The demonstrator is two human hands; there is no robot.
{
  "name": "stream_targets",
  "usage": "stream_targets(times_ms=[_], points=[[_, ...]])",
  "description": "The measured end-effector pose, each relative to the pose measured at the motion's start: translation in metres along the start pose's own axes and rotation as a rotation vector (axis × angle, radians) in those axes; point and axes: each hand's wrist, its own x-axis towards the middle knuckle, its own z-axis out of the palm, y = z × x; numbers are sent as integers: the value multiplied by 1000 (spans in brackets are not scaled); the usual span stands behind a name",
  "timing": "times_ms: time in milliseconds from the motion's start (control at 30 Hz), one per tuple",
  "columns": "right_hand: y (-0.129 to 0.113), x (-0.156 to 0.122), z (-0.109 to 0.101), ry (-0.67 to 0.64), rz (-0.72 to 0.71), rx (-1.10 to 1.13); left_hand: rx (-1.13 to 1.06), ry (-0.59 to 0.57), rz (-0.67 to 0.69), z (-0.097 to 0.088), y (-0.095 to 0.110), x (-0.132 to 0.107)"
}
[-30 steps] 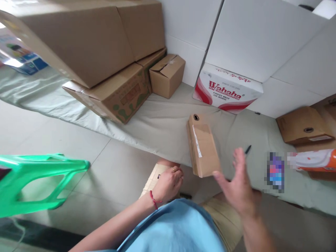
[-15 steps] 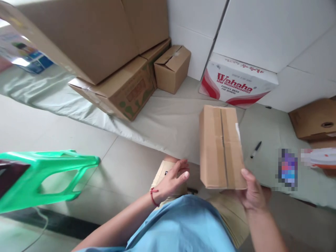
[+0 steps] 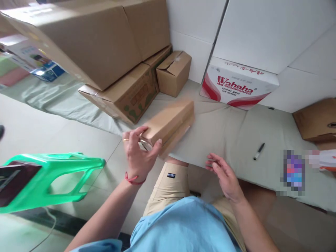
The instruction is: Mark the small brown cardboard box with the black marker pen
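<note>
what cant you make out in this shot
Head view only:
- long cardboard box: motion-blurred; label unreadable, near end covered by the left hand.
- pixelated patch: the item under it is masked.
- brown box: cut off by the right edge.
- marker: too small to read.
- right hand: open, holds nothing.

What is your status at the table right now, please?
Left hand gripping long brown cardboard box by its near end. Right hand open, holding nothing. Black marker pen lying on grey table cover, to the right.
</note>
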Motion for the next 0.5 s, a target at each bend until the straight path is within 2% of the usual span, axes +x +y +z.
stream_targets(times_ms=[67,133,200,300,400,500], points=[[4,-4,-19,78,57,31,128,83,152,1,-3,25],[7,-10,-37,170,105,62,185,126,232,8,-11,47],[9,-17,-52,259,130,99,220,136,227,19,-25,67],[8,-28,-71,347,128,106,267,84,164,35,-54,88],[-3,-31,-98,390,100,-93,332,75,188,40,-73,90],[-31,-17,-147,519,39,-429,401,123,302,37,-77,73]])
